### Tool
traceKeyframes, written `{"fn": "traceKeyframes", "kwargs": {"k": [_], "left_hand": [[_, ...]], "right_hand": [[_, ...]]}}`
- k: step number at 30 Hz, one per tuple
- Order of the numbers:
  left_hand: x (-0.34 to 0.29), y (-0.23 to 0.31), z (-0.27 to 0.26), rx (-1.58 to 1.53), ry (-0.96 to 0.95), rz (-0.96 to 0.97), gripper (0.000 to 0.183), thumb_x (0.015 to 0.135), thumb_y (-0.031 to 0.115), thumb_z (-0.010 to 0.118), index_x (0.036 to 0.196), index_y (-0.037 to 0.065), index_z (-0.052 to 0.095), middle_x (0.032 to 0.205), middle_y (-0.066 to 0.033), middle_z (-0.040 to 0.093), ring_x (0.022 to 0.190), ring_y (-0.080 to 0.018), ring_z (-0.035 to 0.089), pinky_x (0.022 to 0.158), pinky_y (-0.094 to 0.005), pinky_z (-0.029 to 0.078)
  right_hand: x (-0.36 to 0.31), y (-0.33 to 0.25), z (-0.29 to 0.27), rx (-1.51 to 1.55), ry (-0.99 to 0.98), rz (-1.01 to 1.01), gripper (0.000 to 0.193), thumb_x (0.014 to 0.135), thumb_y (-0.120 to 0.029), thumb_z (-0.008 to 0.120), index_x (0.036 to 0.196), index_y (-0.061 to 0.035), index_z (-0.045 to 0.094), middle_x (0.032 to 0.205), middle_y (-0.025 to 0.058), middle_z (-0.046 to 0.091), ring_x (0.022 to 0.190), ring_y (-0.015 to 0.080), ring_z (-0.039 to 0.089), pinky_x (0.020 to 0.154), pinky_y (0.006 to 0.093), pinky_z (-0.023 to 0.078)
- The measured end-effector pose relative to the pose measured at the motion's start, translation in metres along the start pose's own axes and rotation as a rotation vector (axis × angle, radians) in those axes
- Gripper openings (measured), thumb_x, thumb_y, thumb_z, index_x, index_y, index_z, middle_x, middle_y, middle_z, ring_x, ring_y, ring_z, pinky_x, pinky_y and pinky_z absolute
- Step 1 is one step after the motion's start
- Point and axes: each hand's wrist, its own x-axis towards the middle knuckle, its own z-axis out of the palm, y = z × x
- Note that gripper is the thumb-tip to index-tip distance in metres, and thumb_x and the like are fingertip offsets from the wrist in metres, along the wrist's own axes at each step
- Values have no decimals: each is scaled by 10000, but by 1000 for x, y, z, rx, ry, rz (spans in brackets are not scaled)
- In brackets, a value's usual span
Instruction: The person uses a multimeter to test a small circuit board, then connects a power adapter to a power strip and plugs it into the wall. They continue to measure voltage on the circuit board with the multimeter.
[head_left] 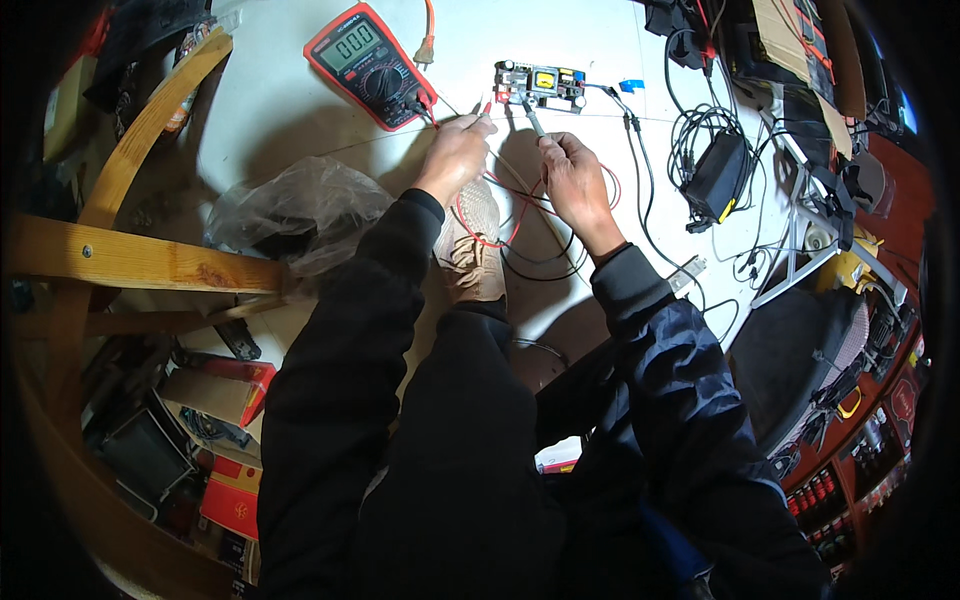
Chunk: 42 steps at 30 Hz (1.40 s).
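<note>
A small circuit board (541,85) with a yellow-topped transformer lies on the white floor ahead of my hands. My left hand (460,155) is closed on a red test probe (488,108), whose tip points toward the board's left end. In my right hand (577,185) is a slim grey screwdriver-like tool (533,118); its far end reaches the board's near edge, though contact cannot be made out. A red multimeter (368,68) with a lit screen lies to the left, a red lead plugged in. Red and black test leads (520,243) loop below my hands.
My shoe (470,240) stands between my forearms. A crumpled clear plastic bag (300,205) and a wooden frame (150,255) are at left. On the right lie a black power adapter (718,178), coiled cables and a metal stand. A plug (425,50) sits beside the multimeter.
</note>
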Motion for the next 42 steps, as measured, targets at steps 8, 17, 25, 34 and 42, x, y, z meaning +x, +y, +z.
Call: {"fn": "traceKeyframes", "kwargs": {"k": [8,17,25,34,42], "left_hand": [[8,-4,4,49,29,44,308,1038,225,557,1123,-23,718,724,1,539,613,-105,516,602,-266,443],[2,8,7,54,23,16,336,1012,223,548,1164,-20,726,715,-18,560,614,-120,549,639,-276,461],[5,9,6,76,14,3,360,1016,221,529,1182,-34,722,724,-30,568,617,-137,558,651,-276,469],[6,12,2,28,-32,6,362,1002,164,523,1222,-60,702,989,-101,687,689,-142,581,686,-278,475],[4,17,0,18,-31,-30,341,1023,182,539,1218,-35,716,955,-80,678,693,-133,571,681,-268,467]], "right_hand": [[7,2,4,-74,0,-20,301,1083,-240,533,1089,23,680,689,-10,570,595,78,497,557,261,402],[7,-6,3,-96,17,17,324,1067,-241,540,1074,39,702,689,7,597,595,89,514,562,271,414],[11,-4,2,-128,19,2,374,1057,-268,534,1078,61,709,746,129,660,695,224,626,689,368,489],[19,-5,2,-199,20,-81,381,1079,-263,527,1106,70,710,707,3,587,657,97,527,617,294,442],[19,-10,0,-225,4,-71,396,1078,-272,533,1139,76,712,698,-3,564,658,96,510,615,301,434]]}}
